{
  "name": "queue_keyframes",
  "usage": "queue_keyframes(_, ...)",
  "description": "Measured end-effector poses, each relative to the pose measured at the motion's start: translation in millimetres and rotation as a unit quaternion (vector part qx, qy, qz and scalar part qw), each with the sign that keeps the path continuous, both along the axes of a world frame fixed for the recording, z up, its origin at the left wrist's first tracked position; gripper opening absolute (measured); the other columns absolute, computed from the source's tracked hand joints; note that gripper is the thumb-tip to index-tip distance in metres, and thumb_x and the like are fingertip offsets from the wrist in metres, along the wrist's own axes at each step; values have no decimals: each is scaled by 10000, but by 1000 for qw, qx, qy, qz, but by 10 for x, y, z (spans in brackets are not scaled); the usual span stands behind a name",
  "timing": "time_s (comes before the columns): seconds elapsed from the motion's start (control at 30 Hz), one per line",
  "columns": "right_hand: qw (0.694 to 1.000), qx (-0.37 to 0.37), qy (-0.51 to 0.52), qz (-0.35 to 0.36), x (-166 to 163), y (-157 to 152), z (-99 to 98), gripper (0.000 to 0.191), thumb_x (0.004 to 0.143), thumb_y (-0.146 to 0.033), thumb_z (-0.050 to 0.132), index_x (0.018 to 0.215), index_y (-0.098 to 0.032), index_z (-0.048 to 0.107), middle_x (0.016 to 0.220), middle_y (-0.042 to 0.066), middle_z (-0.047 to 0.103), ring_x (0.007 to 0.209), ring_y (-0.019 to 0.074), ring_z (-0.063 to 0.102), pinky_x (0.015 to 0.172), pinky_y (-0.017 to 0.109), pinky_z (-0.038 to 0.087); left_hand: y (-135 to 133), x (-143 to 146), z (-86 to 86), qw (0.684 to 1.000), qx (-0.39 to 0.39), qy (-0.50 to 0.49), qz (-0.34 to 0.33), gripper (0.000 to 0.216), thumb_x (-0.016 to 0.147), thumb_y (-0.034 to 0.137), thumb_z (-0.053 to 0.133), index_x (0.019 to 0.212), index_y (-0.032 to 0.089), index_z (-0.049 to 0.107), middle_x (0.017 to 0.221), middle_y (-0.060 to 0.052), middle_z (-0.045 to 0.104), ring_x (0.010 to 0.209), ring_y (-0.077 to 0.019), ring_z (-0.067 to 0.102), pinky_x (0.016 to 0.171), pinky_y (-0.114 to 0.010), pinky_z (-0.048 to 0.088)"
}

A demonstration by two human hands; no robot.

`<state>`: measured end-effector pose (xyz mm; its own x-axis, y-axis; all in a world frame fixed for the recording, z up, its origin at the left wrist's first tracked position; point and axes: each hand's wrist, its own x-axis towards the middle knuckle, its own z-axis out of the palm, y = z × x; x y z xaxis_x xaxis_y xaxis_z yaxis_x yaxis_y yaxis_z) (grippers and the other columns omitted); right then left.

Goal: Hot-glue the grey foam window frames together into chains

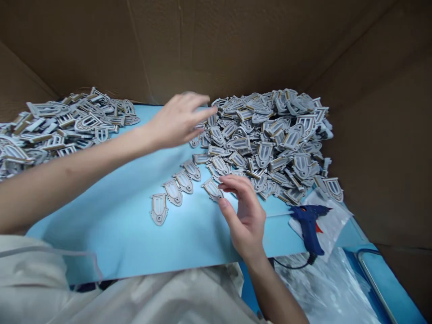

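Note:
My left hand (184,119) reaches over the left edge of a big heap of small grey window-shaped pieces (263,135), fingers spread and nothing visible in them. Lower down, my right hand (245,209) is curved with thumb and fingers apart, beside a single grey piece (212,189) lying near the heap. I see no piece held in it. A slanting row of several such pieces lies on the light blue table top, the nearest one (159,209) closest to me. Each is pointed or rounded at one end, with pale panels inside and a brownish strip along the other.
Another heap of grey pieces (67,123) covers the table's left side. A blue glue gun (308,225) with a cord rests on a clear plastic bag at the right. Brown cardboard walls (202,49) enclose the blue table (135,243) behind and at the sides.

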<state>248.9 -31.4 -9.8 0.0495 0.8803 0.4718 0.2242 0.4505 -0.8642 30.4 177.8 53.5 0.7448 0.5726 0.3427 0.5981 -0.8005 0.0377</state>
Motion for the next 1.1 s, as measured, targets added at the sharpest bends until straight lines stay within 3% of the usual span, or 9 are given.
queue_keyframes(0.07,996,60,-64,-22,12,46,140,255,1017,-166,719,1244,-273,763,1183,88,750,1122,251,709,956,431,584,-542,-76,-75,998,9,-2,-61,388,1079,262,633,1452,169,688,1614,-196,626,1476,-401,596,1189,-595,497)
queue_keyframes(0.13,987,116,-108,-25,1,77,276,248,988,-94,727,1168,-260,765,1082,68,761,1027,235,716,915,425,575,-976,-174,-156,994,29,-32,-99,301,1102,262,607,1361,163,725,1541,-207,692,1408,-373,669,1161,-571,544)
queue_keyframes(0.3,976,139,-167,29,-109,89,452,213,977,-51,718,1084,-230,759,991,54,757,920,208,703,807,387,559,-1543,-349,-294,988,64,-86,-115,252,1064,198,675,1314,191,705,1412,-170,784,1308,-322,748,1099,-514,607)
queue_keyframes(0.43,975,116,-178,61,-202,40,476,184,992,-70,707,1063,-230,764,961,49,750,914,205,704,804,382,559,-1687,-416,-284,984,62,-110,-124,220,1054,201,681,1273,188,692,1381,-166,800,1276,-323,766,1076,-506,634)
queue_keyframes(0.6,974,118,-177,73,-250,-43,514,180,962,-86,734,1087,-213,759,977,54,746,901,205,706,797,379,560,-1775,-493,-253,974,-50,-173,-138,269,1084,236,633,1336,161,688,1409,-214,766,1286,-322,755,1060,-484,650)
queue_keyframes(0.8,950,180,-248,55,-272,-57,478,153,963,-163,784,1103,-216,751,953,56,764,844,215,691,742,394,519,-1844,-507,-276,948,-152,-241,-145,298,1096,225,620,1381,177,696,1417,-206,750,1282,-298,738,1064,-460,637)
queue_keyframes(0.97,929,263,-259,38,-290,-48,417,197,942,-62,767,1086,-195,747,922,57,792,818,205,688,712,384,504,-1875,-504,-277,927,-215,-265,-154,334,1094,206,644,1422,163,685,1420,-194,743,1278,-259,740,1085,-394,635)
queue_keyframes(1.1,931,262,-252,37,-275,-55,423,150,980,-67,718,1063,-188,749,905,56,781,793,195,686,700,379,492,-1887,-515,-251,912,-250,-287,-153,376,1087,190,653,1461,188,684,1433,-175,744,1304,-250,742,1107,-374,639)
